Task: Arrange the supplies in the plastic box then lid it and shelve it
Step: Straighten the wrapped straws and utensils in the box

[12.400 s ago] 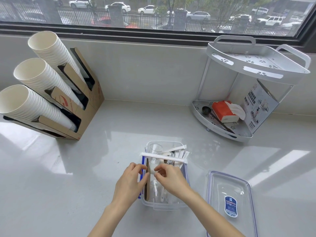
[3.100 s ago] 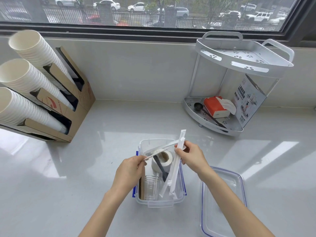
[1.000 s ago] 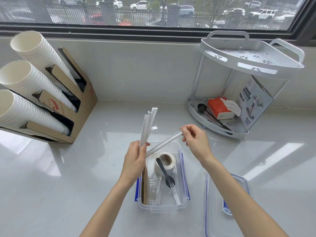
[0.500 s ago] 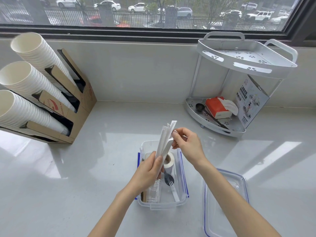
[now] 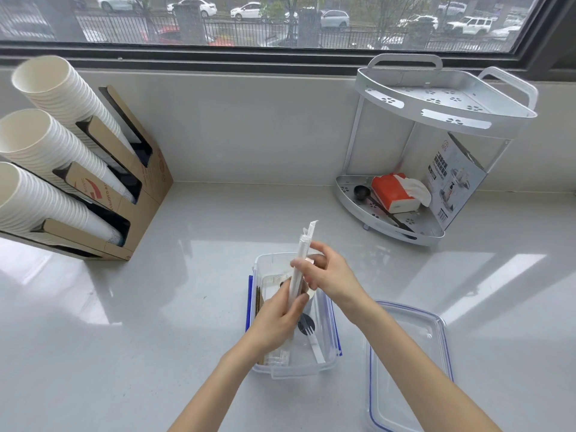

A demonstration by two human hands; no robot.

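Note:
The clear plastic box (image 5: pixel 293 371) with blue clips stands on the white counter in front of me. Inside it I see a black fork (image 5: pixel 307 325), a white wrapped utensil (image 5: pixel 318 347), brown sticks (image 5: pixel 258 302) along its left wall and a clear cup, partly hidden by my hands. My left hand (image 5: pixel 280 316) grips a bundle of white wrapped straws (image 5: pixel 300 266) held upright over the box. My right hand (image 5: pixel 330 272) touches the bundle near its middle, fingers bent around it. The clear lid (image 5: pixel 408 366) with a blue seal lies to the right of the box.
A cardboard holder with three stacks of white paper cups (image 5: pixel 46 145) stands at the back left. At the back right is a two-tier corner shelf (image 5: pixel 442 101) with an orange tissue pack (image 5: pixel 394 191), a black scoop (image 5: pixel 363 193) and a printed box (image 5: pixel 453 182) on its lower tier.
Both hands have drawn together over the box: the single straw from my right hand has joined the bundle in my left, which now stands more upright.

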